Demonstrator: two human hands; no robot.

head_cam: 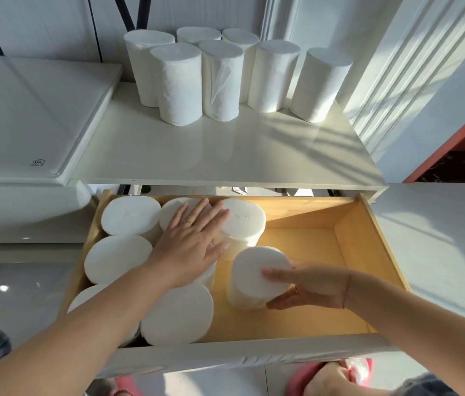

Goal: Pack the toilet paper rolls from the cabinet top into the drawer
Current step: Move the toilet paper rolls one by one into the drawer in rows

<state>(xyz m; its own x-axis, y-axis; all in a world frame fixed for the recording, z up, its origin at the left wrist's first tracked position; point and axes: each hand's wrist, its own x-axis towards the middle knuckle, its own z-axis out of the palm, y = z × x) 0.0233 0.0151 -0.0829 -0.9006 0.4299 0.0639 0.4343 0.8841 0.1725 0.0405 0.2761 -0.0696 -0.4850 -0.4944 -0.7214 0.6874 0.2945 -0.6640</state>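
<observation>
Right hand [317,287] has a roll [257,277] in its grip, thumb laid over the flat top and the fingers curled round the side that faces the drawer's front edge. Left hand [194,241] is spread flat with straight fingers, resting on the tops of the packed rolls [178,315].

Those packed ones stand on end in two columns along the left wall of the drawer [362,252], from the front-left corner to the back, with one more starting a third column at the back edge. The right half of the drawer is bare wood.

The bit that matters is that the held roll is upright, long axis vertical like its neighbours, and sits mid-drawer just right of the packed block with a small gap showing. It's directly in front of that lone back roll. From the right hand the open slot lies to the left and a little further back, so I'd guess the next move is a short nudge that way while the left hand keeps the block from shifting. Can't tell if its base is on the drawer floor.

Further back, on the cabinet top [225,152], seven rolls [221,81] stand upright along the back edge, well out of reach of either hand right now, so roughly halfway through I reckon.
</observation>
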